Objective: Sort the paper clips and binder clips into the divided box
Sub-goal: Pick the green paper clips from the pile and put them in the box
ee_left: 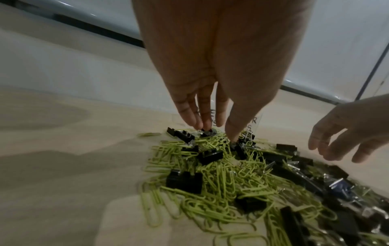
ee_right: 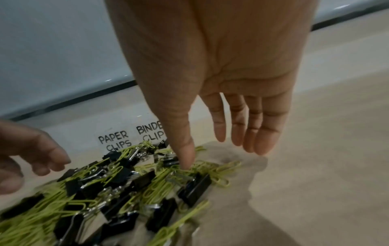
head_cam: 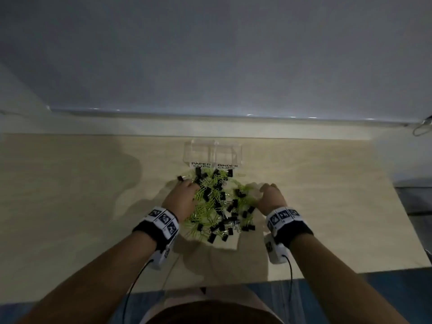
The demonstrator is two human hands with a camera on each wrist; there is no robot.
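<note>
With the box empty at the far edge of the mixed pile, both hands reach in released, left hand fingertips on a binder clip, right hand thumb on paper clips: best pinch one kind at a time and lift it free of tangles

Both forearms reach forward, banded at the wrists. The left hand points down, fingers nearly straight, tips together — the right hand hangs loose, fingers extended, thumb lowest.
</note>
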